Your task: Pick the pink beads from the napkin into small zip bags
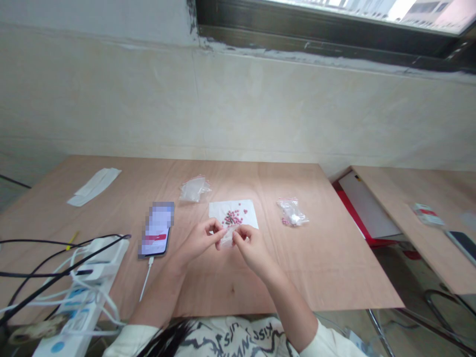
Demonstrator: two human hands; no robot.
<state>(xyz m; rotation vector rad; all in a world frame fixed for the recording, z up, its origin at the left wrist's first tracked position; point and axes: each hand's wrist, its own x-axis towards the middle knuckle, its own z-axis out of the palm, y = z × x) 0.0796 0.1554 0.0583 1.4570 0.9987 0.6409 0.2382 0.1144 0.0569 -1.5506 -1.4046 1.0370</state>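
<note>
Near the front middle of the wooden table, a small clear plastic bag (226, 238) is held between my two hands. The fingers of my left hand (204, 238) pinch its left side, while my right hand (251, 245) pinches its right side. Just beyond them lies a white paper sheet (219, 208), partly covered by my fingers. Several small pink and dark red beads (233, 217) are gathered in a loose pile on the sheet. Whether the small bag holds anything is too small to tell.
Clear bags (195, 189) lie behind the sheet, and another bag with pink pieces (292, 212) is at the right. A phone (156, 230) on a white cable, folded white paper (94, 187) and a cabled power strip (98, 267) are left. A second table (401, 198) stands right.
</note>
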